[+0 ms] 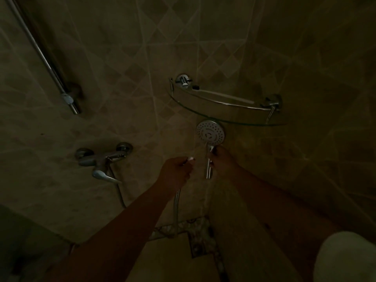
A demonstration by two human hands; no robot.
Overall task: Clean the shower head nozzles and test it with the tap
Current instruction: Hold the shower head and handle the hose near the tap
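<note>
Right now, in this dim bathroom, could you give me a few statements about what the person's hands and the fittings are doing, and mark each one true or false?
1. The right hand grips the handle of the shower head. True.
2. The shower head's nozzle face is turned toward the camera. True.
3. The left hand is on the tap. False: it is held up near the shower head, apart from the tap, and pinches something small that is too dark to identify.
4. The shower head hangs on the wall rail. False: it is held in hand, below the glass corner shelf.
5. The glass corner shelf is fixed to the wall above the shower head. True.
</note>
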